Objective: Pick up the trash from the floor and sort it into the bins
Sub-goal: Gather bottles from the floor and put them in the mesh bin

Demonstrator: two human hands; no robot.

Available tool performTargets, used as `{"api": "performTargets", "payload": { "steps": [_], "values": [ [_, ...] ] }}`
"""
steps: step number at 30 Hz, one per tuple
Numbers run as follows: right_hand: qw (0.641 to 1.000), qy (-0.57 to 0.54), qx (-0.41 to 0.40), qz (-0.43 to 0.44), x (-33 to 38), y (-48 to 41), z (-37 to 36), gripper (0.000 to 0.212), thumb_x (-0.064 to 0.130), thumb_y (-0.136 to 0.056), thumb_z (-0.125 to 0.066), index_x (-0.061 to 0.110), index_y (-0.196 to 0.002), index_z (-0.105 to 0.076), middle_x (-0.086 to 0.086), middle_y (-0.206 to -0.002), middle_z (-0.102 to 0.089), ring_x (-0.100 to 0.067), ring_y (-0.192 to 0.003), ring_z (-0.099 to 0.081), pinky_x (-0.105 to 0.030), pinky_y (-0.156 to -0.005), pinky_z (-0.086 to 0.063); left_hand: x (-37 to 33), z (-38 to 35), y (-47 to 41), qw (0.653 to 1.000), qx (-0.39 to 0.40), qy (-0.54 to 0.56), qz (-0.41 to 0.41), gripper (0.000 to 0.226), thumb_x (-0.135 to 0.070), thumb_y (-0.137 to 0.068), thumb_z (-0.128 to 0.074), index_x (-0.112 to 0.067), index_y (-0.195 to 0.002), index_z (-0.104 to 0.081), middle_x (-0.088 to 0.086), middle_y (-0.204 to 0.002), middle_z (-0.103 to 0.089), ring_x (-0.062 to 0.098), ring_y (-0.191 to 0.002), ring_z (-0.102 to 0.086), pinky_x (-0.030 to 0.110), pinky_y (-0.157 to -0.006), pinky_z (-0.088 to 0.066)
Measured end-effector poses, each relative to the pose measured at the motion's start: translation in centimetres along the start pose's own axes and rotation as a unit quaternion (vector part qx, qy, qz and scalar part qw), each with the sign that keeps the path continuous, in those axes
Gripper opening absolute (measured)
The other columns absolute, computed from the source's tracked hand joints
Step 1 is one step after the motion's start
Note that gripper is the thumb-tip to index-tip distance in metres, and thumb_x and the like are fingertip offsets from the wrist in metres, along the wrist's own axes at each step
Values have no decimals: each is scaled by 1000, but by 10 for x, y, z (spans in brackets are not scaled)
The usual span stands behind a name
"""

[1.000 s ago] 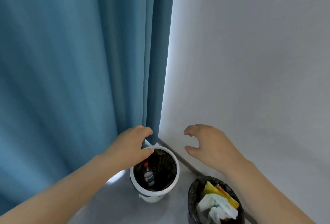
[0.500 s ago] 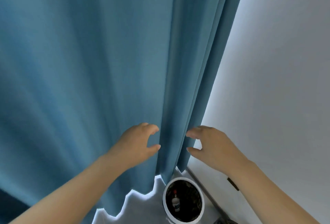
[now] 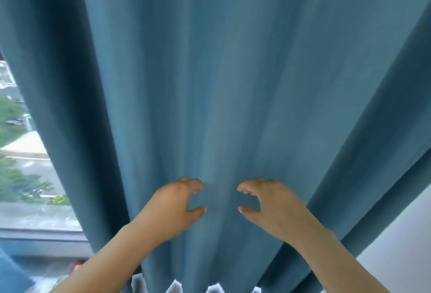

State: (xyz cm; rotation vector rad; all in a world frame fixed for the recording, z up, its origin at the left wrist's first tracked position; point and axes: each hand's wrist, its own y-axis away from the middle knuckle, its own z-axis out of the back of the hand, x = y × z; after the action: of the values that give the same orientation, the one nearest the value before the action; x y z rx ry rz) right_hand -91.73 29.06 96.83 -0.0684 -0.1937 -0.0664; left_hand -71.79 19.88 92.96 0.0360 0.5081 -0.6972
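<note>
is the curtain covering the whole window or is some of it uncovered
Partly uncovered: left of the curtain edge, bare window shows trees and a street outside.

No readable text, labels, brands, numbers or signs anywhere in view

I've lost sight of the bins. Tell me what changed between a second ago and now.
The view swung left: both bins have left the picture, the blue curtain now fills it, a window has appeared at the left, and the white wall has shrunk to the lower right corner. Unchanged: left hand and right hand stay raised side by side, fingers loosely curled, holding nothing.
</note>
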Motion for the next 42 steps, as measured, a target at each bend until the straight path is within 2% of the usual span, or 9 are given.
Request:
{"api": "performTargets", "payload": {
  "steps": [4, 9, 13, 16, 20, 25, 31, 35, 42],
  "values": [
    [995, -29, 25, 90, 24, -31, -12, 38, 39, -89, -60, 30, -126, -54, 17, -124, -56, -3, -115, -52, -21, -98, -40, 23, 8, 31, 995, -42, -7, 91, 47, -44, -86, -61, -31, -130, -49, -18, -126, -54, 3, -114, -53, 12, -92, -37],
    [980, -47, 63, 182, 62, -53, -35, 38, 39, -88, -59, 30, -124, -56, 16, -122, -58, -6, -115, -55, -28, -98, -45, 48, 13, 82, 977, -76, -26, 195, 43, -44, -84, -63, -29, -124, -53, -15, -120, -57, 5, -110, -56, 19, -93, -43],
    [959, -37, 96, 263, 106, -64, -55, 37, 39, -88, -59, 30, -124, -55, 14, -122, -58, -8, -111, -55, -28, -94, -45, 67, 23, 128, 956, -101, -34, 274, 43, -45, -84, -65, -28, -122, -55, -14, -119, -59, 6, -109, -56, 26, -93, -46],
    [943, -43, 113, 311, 147, -70, -69, 36, 38, -88, -60, 30, -122, -56, 14, -121, -59, -9, -108, -56, -26, -89, -46, 81, 33, 162, 937, -131, -35, 321, 41, -43, -84, -65, -27, -122, -56, -13, -119, -59, 5, -107, -56, 24, -91, -46],
    [918, -38, 132, 372, 205, -79, -87, 35, 36, -88, -60, 29, -122, -57, 11, -121, -59, -12, -109, -56, -28, -92, -46, 107, 47, 207, 910, -152, -33, 384, 43, -45, -83, -65, -28, -122, -56, -14, -118, -59, 3, -103, -56, 21, -89, -47],
    [886, -34, 145, 439, 285, -92, -114, 34, 35, -90, -58, 27, -122, -57, 11, -118, -60, -12, -107, -55, -28, -90, -46, 160, 70, 259, 876, -165, -31, 451, 43, -42, -83, -65, -27, -122, -56, -10, -118, -60, 7, -103, -57, 25, -89, -47],
    [864, -9, 158, 479, 385, -116, -158, 25, 30, -87, -59, 17, -109, -60, 1, -104, -63, -19, -98, -57, -35, -84, -49, 233, 97, 310, 851, -178, -19, 494, 40, -42, -83, -64, -25, -119, -57, -10, -117, -60, 8, -105, -57, 27, -91, -47],
    [846, -9, 179, 503, 439, -128, -188, 32, 36, -89, -59, 24, -119, -58, 6, -109, -62, -15, -100, -56, -29, -85, -47, 276, 105, 339, 834, -179, 1, 523, 39, -38, -84, -64, -25, -120, -57, -8, -118, -60, 10, -106, -56, 26, -92, -45],
    [830, -2, 227, 509, 493, -140, -239, 31, 36, -88, -61, 25, -117, -58, 7, -111, -62, -14, -103, -55, -27, -83, -46, 331, 98, 363, 804, -192, 54, 560, 38, -35, -84, -64, -23, -120, -57, -7, -116, -60, 10, -106, -56, 27, -94, -45]
  ]
}}
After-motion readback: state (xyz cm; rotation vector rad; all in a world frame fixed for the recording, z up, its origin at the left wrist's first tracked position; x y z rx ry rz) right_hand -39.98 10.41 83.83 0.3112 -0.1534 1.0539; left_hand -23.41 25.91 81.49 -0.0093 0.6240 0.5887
